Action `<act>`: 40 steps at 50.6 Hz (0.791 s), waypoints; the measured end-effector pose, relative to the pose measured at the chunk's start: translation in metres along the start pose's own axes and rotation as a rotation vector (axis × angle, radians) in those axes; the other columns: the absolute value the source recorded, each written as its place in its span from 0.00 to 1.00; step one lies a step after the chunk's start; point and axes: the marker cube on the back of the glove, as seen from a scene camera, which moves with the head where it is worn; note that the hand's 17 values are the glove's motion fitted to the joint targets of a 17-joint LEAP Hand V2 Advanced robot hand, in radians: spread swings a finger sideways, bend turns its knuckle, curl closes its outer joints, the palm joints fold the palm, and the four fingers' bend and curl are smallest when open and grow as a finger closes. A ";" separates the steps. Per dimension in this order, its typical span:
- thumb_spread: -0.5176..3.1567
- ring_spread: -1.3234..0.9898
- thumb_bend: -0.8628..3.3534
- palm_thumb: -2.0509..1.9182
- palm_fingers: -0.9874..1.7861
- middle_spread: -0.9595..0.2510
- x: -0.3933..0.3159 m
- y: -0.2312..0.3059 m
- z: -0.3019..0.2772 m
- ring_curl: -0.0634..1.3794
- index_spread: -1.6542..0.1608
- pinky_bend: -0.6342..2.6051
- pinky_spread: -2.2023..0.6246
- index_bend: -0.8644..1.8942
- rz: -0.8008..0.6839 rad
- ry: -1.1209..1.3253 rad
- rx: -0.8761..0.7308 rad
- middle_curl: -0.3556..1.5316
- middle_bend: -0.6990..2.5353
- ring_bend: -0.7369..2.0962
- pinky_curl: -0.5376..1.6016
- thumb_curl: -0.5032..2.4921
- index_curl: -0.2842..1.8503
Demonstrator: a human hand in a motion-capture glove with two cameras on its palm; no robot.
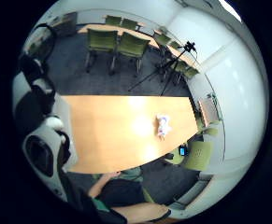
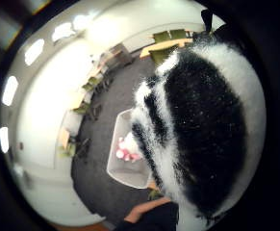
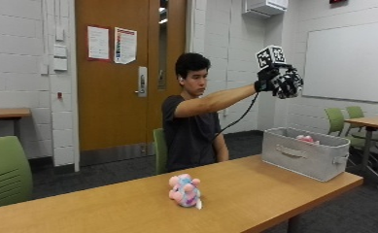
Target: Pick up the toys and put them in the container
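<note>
Walls: white painted block [image 3: 20, 73], with a whiteboard [image 3: 350, 58] being hung on the far side.
Door: brown wood [image 3: 114, 92], two papers [image 3: 111, 43] being stuck on it.
Floor: dark carpet [image 3: 111, 170].
Furniture: green chairs [image 3: 4, 170] being parked around wooden tables [image 3: 272, 189].
Extras: a camera tripod [image 1: 173, 60] is being left standing by the chairs.

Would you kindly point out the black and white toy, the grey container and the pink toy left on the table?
black and white toy [image 2: 202, 120], thumb side palm view, black fur.
grey container [image 3: 305, 158], outside view, front wall.
pink toy [image 3: 185, 191], outside view, body.
</note>
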 end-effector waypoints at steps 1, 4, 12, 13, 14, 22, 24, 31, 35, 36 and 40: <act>0.37 0.38 0.21 0.68 0.71 0.46 -0.010 0.001 -0.002 0.39 0.70 0.56 0.63 0.36 -0.013 0.001 0.001 0.42 0.37 0.65 0.44 0.40 0.16; 0.37 0.38 0.21 0.68 0.71 0.46 -0.039 0.004 -0.005 0.39 0.70 0.56 0.63 0.36 -0.054 -0.013 -0.001 0.42 0.37 0.65 0.44 0.41 0.16; 0.37 0.38 0.21 0.68 0.72 0.46 -0.089 -0.001 0.008 0.39 0.70 0.55 0.63 0.36 -0.153 -0.072 -0.010 0.43 0.36 0.65 0.44 0.41 0.15; 0.37 0.38 0.21 0.68 0.71 0.46 -0.084 -0.007 0.013 0.38 0.70 0.55 0.62 0.36 -0.180 -0.116 -0.023 0.43 0.36 0.65 0.44 0.41 0.15; 0.37 0.38 0.21 0.68 0.72 0.46 -0.078 -0.014 0.018 0.39 0.70 0.55 0.63 0.36 -0.209 -0.169 -0.042 0.43 0.36 0.65 0.44 0.41 0.15; 0.37 0.38 0.20 0.68 0.72 0.46 -0.097 -0.021 0.054 0.38 0.70 0.55 0.63 0.36 -0.299 -0.170 -0.082 0.44 0.35 0.65 0.44 0.42 0.14; 0.37 0.38 0.20 0.68 0.72 0.46 -0.105 -0.018 0.059 0.38 0.70 0.55 0.62 0.36 -0.356 -0.195 -0.089 0.45 0.35 0.65 0.44 0.42 0.14; 0.37 0.38 0.20 0.68 0.72 0.46 -0.118 -0.015 0.075 0.38 0.70 0.54 0.62 0.36 -0.366 -0.182 -0.096 0.45 0.34 0.64 0.44 0.42 0.13; 0.39 0.38 0.19 0.66 0.70 0.47 -0.099 -0.026 0.095 0.37 0.70 0.54 0.62 0.35 -0.184 0.134 -0.138 0.45 0.33 0.64 0.44 0.41 0.13; 0.40 0.39 0.19 0.64 0.70 0.48 -0.093 -0.028 0.100 0.37 0.70 0.54 0.62 0.35 -0.150 0.218 -0.147 0.46 0.33 0.64 0.44 0.41 0.13; 0.40 0.43 0.16 0.53 0.54 0.60 -0.101 -0.025 0.105 0.36 0.71 0.58 0.63 0.35 -0.130 0.138 -0.221 0.42 0.24 0.60 0.47 0.36 0.14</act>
